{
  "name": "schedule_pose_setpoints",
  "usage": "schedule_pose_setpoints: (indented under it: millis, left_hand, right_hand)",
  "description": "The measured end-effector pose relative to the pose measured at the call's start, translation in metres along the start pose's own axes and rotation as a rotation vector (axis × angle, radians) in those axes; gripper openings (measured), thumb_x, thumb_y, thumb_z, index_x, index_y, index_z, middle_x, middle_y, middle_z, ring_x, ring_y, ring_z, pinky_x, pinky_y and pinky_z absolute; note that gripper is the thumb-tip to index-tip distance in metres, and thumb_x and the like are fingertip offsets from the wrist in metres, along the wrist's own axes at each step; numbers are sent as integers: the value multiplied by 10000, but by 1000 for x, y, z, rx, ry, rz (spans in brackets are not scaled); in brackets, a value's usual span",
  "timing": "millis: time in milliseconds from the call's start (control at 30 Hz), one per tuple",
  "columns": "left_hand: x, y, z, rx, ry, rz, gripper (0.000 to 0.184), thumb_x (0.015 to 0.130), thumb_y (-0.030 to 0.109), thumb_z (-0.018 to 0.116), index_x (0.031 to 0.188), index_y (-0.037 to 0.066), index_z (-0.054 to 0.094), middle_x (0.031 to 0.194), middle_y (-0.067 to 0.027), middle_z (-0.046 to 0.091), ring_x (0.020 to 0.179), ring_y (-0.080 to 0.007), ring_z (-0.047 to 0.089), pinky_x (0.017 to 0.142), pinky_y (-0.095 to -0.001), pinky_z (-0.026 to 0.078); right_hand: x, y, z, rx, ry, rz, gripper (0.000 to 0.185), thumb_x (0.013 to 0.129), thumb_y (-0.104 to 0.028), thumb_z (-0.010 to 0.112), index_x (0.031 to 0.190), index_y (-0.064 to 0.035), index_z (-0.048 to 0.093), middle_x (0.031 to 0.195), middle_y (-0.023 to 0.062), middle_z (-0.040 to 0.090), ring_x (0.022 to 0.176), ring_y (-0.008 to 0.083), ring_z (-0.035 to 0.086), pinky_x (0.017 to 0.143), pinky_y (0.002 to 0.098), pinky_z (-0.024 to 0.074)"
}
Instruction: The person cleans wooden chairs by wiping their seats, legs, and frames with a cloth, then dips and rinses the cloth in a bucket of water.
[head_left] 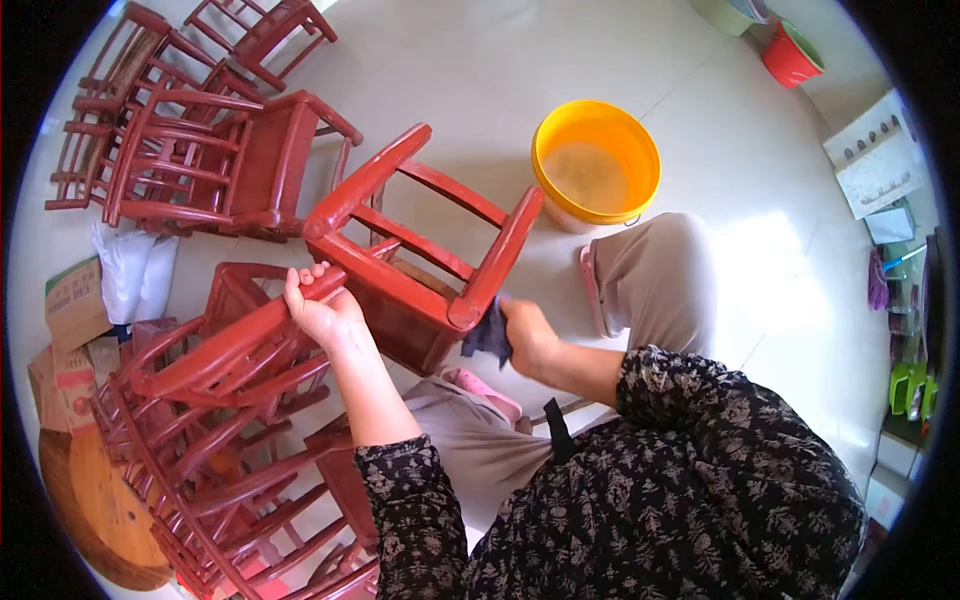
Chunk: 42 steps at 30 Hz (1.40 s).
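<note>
A small red wooden chair (392,302) is tilted in front of me, its legs and stretchers toward the top of the view. My left hand (330,312) is closed round one of its bars on the left. My right hand (530,335) is closed on a dark cloth (487,335), which touches the chair near the corner of the seat. Part of the cloth is hidden by the fingers and the chair. Beyond the chair, a yellow bucket (640,150) with cloudy water in it stands on the floor.
More red chairs (275,150) stand stacked at the upper left, and others (230,480) at the lower left. Near them are white plastic bags (138,270), cardboard (77,305) and a round wooden board (110,510). A red bucket (790,62) is at the upper right.
</note>
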<state>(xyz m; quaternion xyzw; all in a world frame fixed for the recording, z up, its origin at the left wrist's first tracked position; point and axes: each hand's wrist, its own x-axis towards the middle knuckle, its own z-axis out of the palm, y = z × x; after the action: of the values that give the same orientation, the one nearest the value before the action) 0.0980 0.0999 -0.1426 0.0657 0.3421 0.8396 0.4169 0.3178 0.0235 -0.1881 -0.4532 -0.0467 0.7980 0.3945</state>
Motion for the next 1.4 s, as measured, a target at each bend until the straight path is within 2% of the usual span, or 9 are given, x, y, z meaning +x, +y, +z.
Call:
schedule_pose_setpoints:
  millis: [200,300,667,767,900,967,1100,1267,1400]
  left_hand:
    - [4,-1,-6,-26,-104,-38,169,839,147,581,711,64,508,707,-54,537,766,-209,531,807,-343,435]
    - [4,-2,-4,47,-64,1,132,843,127,574,749,48,526,746,-64,559,788,-220,541,836,-354,434]
    - [-3,-33,36,215,-227,212,228,812,-11,604,974,25,448,872,-112,584,819,-207,589,797,-335,483]
    - [-5,-35,42,262,-191,290,282,818,-15,599,1015,29,403,901,-119,572,827,-212,590,782,-344,495]
    - [8,-33,32,265,-130,309,279,818,7,615,1008,27,411,903,-119,575,826,-210,591,758,-338,506]
    - [15,-33,32,274,-96,308,267,816,12,621,997,22,425,904,-119,579,826,-206,592,757,-334,507]
    - [13,-33,39,254,-50,312,223,817,28,628,966,8,462,908,-121,590,829,-195,596,755,-324,507]
    - [21,-42,52,336,-203,173,353,831,104,640,1095,82,407,1036,-112,578,998,-230,557,843,-389,444]
    - [72,-52,61,457,-337,-58,362,864,167,610,1138,154,375,1066,-31,576,1057,-143,520,972,-396,281]
  right_hand:
    - [75,-7,-19,-41,264,-176,375,938,-297,279,1055,-28,514,969,98,567,815,190,522,702,368,443]
    - [54,-13,-17,-47,95,-144,428,952,-360,266,1079,-36,515,973,80,571,826,189,521,721,366,439]
    - [65,-38,-19,-312,186,-72,421,935,-306,271,928,-30,590,768,106,573,670,175,512,597,328,415]
    - [69,-16,-17,-409,236,-378,432,944,-324,293,914,11,565,720,87,537,648,186,496,590,353,421]
    - [41,-1,-15,-363,57,-354,477,929,-416,372,947,34,528,836,163,568,833,284,546,789,400,419]
    - [31,8,-17,-1061,-7,-636,540,882,-508,435,974,18,515,951,215,562,889,357,561,764,434,435]
    - [41,12,-10,-1365,59,-375,841,661,-690,594,1005,69,473,1023,293,518,938,405,545,790,449,453]
    - [73,18,-9,-1027,54,-373,681,641,-398,733,1038,95,481,980,271,591,925,345,600,797,389,475]
    - [108,-7,2,-934,83,-347,601,644,-381,715,999,78,561,959,237,615,903,323,611,780,384,479]
